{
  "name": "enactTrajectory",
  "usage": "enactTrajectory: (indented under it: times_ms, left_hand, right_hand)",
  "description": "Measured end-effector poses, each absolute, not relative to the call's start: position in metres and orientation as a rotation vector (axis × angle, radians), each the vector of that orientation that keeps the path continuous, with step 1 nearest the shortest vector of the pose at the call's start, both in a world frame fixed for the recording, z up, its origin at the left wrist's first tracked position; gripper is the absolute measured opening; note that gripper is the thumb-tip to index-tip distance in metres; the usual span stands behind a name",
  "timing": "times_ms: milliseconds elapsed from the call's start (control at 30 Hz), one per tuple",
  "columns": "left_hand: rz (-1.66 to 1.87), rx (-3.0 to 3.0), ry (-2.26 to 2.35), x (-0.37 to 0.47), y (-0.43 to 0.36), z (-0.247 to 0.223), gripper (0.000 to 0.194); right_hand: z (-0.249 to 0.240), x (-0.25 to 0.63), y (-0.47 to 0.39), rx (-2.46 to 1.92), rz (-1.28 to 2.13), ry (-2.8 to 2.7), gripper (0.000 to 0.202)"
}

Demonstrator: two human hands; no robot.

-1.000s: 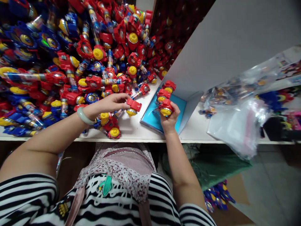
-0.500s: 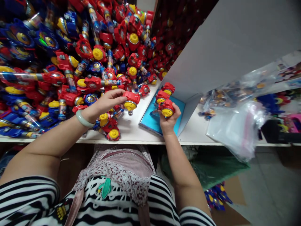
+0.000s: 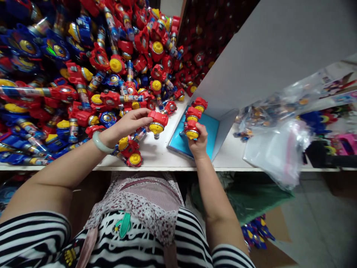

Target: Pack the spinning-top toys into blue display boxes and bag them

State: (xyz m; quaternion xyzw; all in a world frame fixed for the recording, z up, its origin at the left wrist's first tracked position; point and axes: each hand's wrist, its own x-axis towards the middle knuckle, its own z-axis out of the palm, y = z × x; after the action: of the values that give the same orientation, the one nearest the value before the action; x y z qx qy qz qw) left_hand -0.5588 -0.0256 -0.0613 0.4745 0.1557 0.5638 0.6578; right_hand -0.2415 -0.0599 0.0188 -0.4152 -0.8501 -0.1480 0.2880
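My left hand [image 3: 138,121] grips a red and yellow plastic toy [image 3: 157,122] above the white table, with its clear tube pointing down. Over the blue box [image 3: 209,128] my right hand [image 3: 199,143] is closed on another red toy [image 3: 192,129] with a yellow, dial-like front. Behind it, two more red toys [image 3: 193,113] sit in a row at the box. Left of my left hand, a large heap of red and blue toys [image 3: 111,63] with clear tubes covers the table. A few of them lie close to my left wrist.
A tall white board [image 3: 251,48] rises behind the box. To its right lie clear plastic bags [image 3: 267,149] and bagged small items [image 3: 259,115]. Past the table's front edge [image 3: 156,168], green cloth [image 3: 256,197] and blue packets [image 3: 258,234] are below.
My left hand and its toy have shifted slightly right. The right hand has moved a little left and down, tilting its toy's yellow front lower.
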Motion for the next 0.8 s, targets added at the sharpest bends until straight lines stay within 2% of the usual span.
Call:
enactTrajectory:
  times_ms: [200, 333, 400, 467, 533, 633, 733, 800]
  left_hand:
    - [1.201, 0.914, 0.256, -0.552, -0.025, -0.059, 0.046]
    - [1.142, 0.948, 0.17, -0.537, -0.034, -0.04, 0.042]
    - [1.112, 1.075, 0.084, -0.528, -0.043, -0.022, 0.041]
    - [1.096, 1.211, -0.007, -0.52, -0.052, -0.005, 0.041]
    - [1.111, 1.291, -0.041, -0.52, -0.056, 0.005, 0.042]
    - [1.248, 1.299, 0.138, -0.54, -0.05, -0.003, 0.044]
    - [1.458, 1.287, 0.534, -0.574, -0.04, -0.032, 0.032]
    - [1.546, 1.288, 0.748, -0.597, -0.036, -0.053, 0.023]
  right_hand:
    - [0.022, -0.25, -0.069, -1.276, -0.351, -2.309, 0.056]
    - [0.054, -0.283, -0.109, -1.448, -0.486, -2.227, 0.076]
    - [0.065, -0.305, -0.128, -1.431, -0.364, -2.219, 0.09]
    - [0.068, -0.32, -0.138, -1.378, -0.125, -2.255, 0.094]
    - [0.065, -0.324, -0.139, -1.317, -0.05, -2.23, 0.09]
    - [0.056, -0.309, -0.132, -1.208, -0.28, -2.095, 0.075]
    - [0.042, -0.286, -0.126, -1.146, -0.401, -2.034, 0.062]
    - [0.032, -0.276, -0.126, -1.174, -0.399, -2.006, 0.061]
